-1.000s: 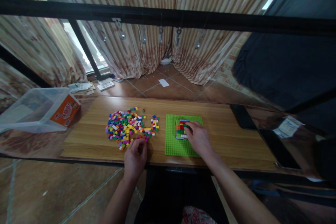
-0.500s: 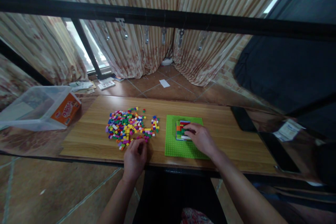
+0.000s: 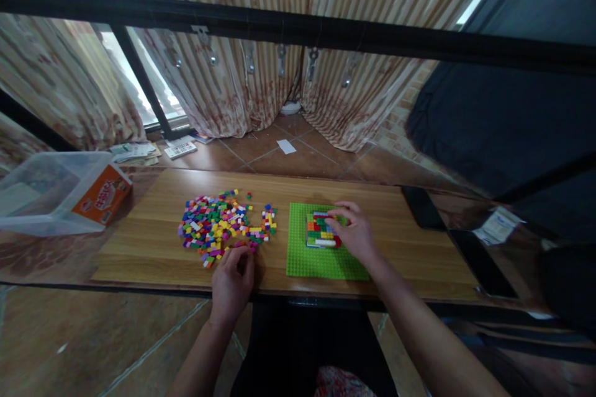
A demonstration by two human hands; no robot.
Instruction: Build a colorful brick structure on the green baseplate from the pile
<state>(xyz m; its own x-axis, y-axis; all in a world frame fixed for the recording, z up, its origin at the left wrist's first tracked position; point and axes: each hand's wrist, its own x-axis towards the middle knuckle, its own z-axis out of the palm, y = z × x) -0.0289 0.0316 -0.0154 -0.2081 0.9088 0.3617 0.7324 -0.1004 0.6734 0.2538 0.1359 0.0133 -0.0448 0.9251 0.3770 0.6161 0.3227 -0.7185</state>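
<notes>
A small block of colourful toy bricks [image 3: 321, 232], red, orange, green, yellow and white, is built up on a green baseplate [image 3: 302, 263]. At its right side is my right hand [image 3: 356, 232], its thumb at the block's upper right and the other fingers stretched apart above the plate. I see no brick between those fingers. My left hand [image 3: 233, 276] rests at the near edge of a loose brick pile [image 3: 212, 223], fingers curled with thumb and index together. Whatever they hold, if anything, is too small or hidden to make out.
The wooden board [image 3: 153, 254] carries the pile and plate. A clear plastic box [image 3: 60, 192] with an orange label stands at the left. Two dark flat objects, a far one [image 3: 423, 208] and a near one [image 3: 482, 263], lie at the right. A black rail [image 3: 279, 23] crosses beyond the board.
My right hand's fingers have spread and lifted from the brick block, uncovering more of its right part. My left hand stays curled by the pile. The whole view has shifted slightly.
</notes>
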